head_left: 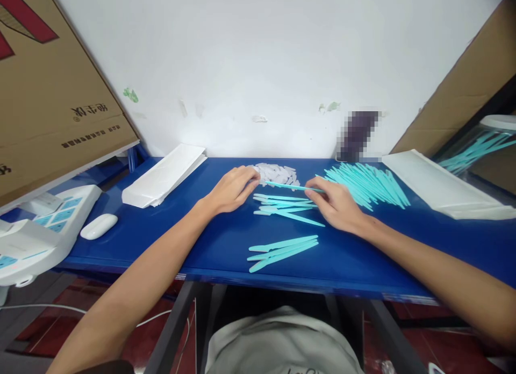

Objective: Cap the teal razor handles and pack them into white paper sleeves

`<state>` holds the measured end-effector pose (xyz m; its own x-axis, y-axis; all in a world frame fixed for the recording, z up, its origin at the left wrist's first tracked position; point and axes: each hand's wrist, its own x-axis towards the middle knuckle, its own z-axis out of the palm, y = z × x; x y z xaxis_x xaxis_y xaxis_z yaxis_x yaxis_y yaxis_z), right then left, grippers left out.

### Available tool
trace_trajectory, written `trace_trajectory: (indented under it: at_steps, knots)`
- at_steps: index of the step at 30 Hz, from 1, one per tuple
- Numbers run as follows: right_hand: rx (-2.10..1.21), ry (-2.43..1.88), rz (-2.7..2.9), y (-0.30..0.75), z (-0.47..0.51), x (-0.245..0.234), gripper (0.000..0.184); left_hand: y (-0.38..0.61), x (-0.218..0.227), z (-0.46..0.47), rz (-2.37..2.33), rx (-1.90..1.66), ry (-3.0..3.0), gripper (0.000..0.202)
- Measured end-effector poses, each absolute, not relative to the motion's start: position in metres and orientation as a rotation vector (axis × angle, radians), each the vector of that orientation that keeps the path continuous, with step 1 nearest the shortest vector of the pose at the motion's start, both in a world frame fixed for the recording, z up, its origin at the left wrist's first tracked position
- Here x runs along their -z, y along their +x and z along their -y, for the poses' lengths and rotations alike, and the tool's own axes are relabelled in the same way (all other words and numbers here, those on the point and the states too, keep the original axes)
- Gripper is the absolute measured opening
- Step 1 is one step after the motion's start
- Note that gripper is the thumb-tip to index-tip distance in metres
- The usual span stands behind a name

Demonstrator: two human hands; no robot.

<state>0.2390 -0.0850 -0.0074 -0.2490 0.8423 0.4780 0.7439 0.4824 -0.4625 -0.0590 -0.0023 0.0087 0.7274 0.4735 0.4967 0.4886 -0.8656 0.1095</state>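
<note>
My right hand [336,202] pinches one thin turquoise plastic stick [292,187] and holds it level above the blue table [201,239]. My left hand [234,188] rests palm down beside it, fingertips reaching into a small heap of white plastic caps [278,173], fingers curled. Between the hands lie several turquoise sticks [284,207] in a loose bunch. A second small bunch of sticks [282,250] lies nearer the front edge. A large pile of the same sticks [368,183] spreads out just right of my right hand.
A stack of white paper sleeves [165,175] lies at the back left, another white stack [439,188] at the right. A white mouse [99,226] and a white machine [40,229] sit left. Cardboard boxes [52,94] flank both sides. A clear container with sticks [479,148] stands far right.
</note>
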Motion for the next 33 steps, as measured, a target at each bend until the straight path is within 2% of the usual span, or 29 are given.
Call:
trace_trajectory:
  at_steps: [10, 17, 25, 33]
  knots:
    - [-0.217, -1.253, 2.119, 0.234, 0.087, 0.005, 0.023, -0.032, -0.004, 0.013, 0.703, 0.963, -2.98, 0.03]
    - [-0.151, -1.266, 2.238, 0.239, 0.078, 0.007, 0.023, -0.055, -0.01, 0.003, 0.852, 0.576, -2.978, 0.032]
    - [-0.254, -1.33, 2.397, 0.24, 0.076, 0.007, 0.028, -0.067, -0.01, -0.002, 0.85, 0.384, -3.027, 0.025]
    - [-0.183, -1.244, 2.484, 0.245, 0.074, 0.007, 0.034, -0.064, -0.01, -0.002, 0.769, 0.554, -2.954, 0.03]
